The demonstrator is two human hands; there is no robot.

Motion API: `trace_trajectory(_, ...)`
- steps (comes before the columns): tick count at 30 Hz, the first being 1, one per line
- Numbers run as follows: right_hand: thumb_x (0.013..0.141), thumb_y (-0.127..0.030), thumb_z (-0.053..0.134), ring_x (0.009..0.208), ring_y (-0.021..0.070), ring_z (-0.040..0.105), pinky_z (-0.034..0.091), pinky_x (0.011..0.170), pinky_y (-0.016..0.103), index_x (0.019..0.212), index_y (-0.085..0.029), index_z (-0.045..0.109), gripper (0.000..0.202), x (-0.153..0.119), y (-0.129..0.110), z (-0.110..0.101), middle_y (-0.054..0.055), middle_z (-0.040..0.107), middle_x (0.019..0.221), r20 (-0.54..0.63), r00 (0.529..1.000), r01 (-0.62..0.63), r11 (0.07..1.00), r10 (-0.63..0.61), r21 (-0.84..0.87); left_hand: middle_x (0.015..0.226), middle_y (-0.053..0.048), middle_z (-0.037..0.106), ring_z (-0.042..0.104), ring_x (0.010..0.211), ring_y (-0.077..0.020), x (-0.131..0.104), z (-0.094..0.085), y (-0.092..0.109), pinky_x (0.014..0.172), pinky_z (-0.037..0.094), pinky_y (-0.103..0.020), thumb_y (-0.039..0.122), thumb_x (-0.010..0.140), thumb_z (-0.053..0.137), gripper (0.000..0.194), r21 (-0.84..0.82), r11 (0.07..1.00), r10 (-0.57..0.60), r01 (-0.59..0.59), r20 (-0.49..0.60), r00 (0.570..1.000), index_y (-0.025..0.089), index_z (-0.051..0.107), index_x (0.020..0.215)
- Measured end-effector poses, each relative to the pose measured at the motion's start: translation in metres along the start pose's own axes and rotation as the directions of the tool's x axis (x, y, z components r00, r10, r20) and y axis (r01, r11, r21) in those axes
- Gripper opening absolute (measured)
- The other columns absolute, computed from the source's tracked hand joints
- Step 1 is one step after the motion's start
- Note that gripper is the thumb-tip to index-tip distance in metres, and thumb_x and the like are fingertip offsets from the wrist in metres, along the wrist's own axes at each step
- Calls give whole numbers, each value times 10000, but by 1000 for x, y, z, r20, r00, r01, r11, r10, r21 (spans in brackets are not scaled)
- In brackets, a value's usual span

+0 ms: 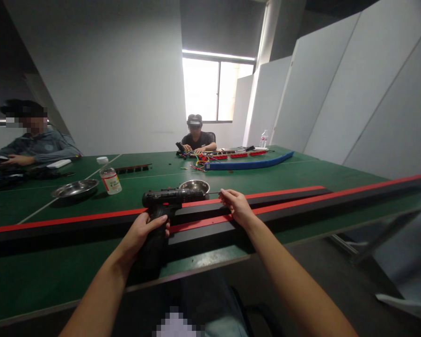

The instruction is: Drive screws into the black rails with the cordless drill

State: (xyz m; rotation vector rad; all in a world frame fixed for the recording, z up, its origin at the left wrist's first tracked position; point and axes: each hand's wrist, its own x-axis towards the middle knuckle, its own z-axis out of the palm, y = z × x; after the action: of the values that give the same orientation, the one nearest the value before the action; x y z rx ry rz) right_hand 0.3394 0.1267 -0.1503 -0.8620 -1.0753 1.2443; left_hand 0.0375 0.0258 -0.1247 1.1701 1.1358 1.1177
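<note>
My left hand [148, 228] is wrapped round the handle of a black cordless drill [161, 199], which points to the right above the table. A thin bit [212, 193] sticks out of its chuck. At the tip of that bit, my right hand [234, 204] has thumb and forefinger pinched together; whatever small thing may be between them is too small to make out. Under both hands lie two long black bars with red tops, the nearer bar [199, 223] and the farther bar [284, 193]. A small steel bowl [195, 183] stands just behind the drill.
On the green table [150, 178] stand a clear bottle [109, 177] and a steel dish [75, 189]. Farther back lie a blue strip [252, 164], red parts with loose wires [203, 160] and a black strip [133, 168]. Two people sit across the table, at the far side and left.
</note>
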Motion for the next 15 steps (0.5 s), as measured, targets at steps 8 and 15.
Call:
trace_trajectory(8, 556, -503, 918, 645, 138, 551, 418, 625, 279, 675, -181, 717, 397, -3, -3, 3, 40, 676, 716, -52, 999, 5, 1000, -5, -3, 775, -70, 688, 669, 653, -165, 1, 1, -1, 560, 546, -241, 411, 800, 780, 333, 3, 1000, 25, -25, 23, 999, 115, 661, 894)
trace_trajectory(15, 543, -485, 929, 658, 141, 573, 448, 638, 274, 686, -176, 736, 391, -4, -5, 4, 48, 689, 728, -63, 998, -6, 1000, 6, -1, 799, -78, 698, 679, 666, -180, 2, -2, -5, 578, 544, -255, 417, 796, 776, 339, 4, 999, 40, -40, 28, 999, 115, 673, 910)
